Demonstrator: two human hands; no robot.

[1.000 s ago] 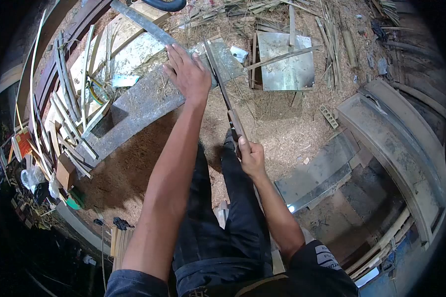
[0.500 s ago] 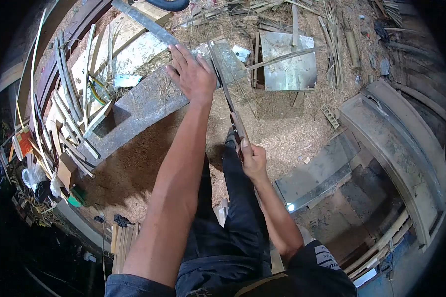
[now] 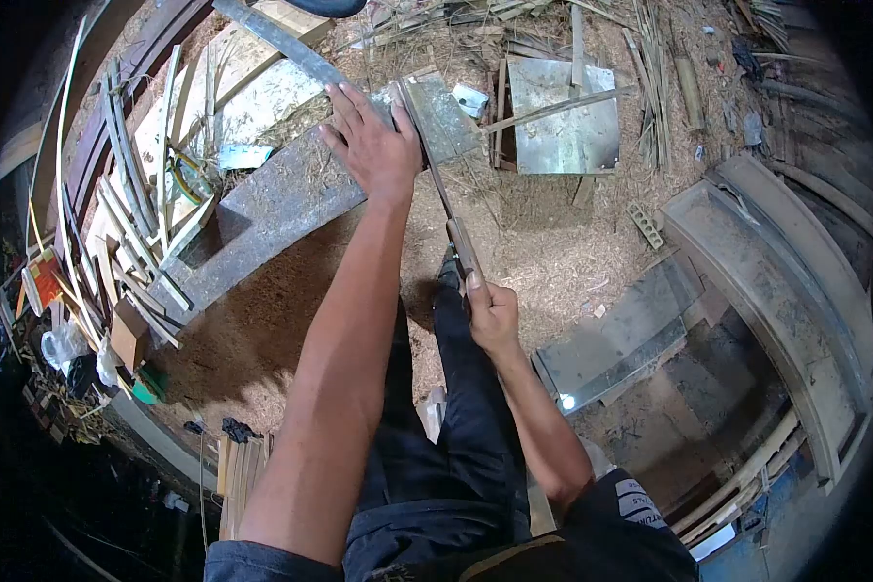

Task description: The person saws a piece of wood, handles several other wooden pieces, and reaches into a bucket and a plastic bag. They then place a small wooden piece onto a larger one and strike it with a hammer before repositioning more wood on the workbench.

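Observation:
My left hand (image 3: 378,150) lies palm down with fingers spread, pressing near the end of a long grey wooden strip (image 3: 279,37) on a dusty grey bench board (image 3: 272,199). What lies directly under the palm is hidden. My right hand (image 3: 493,312) is wrapped around the brown handle of a hand saw (image 3: 434,175). Its long thin blade shows almost edge-on, so the teeth cannot be made out. The blade slants up and left past my left thumb, its far end over the board's right part.
Loose wood strips (image 3: 116,184) and pliers (image 3: 186,175) lie to the left. A metal-topped box (image 3: 565,121) stands ahead on the shavings. Curved wooden frames (image 3: 747,262) are at right. Below is my dark-trousered leg (image 3: 470,369).
The saw's far end has shifted slightly left, and the view has moved a little. My left hand keeps its flat hold; my right hand still grips the handle.

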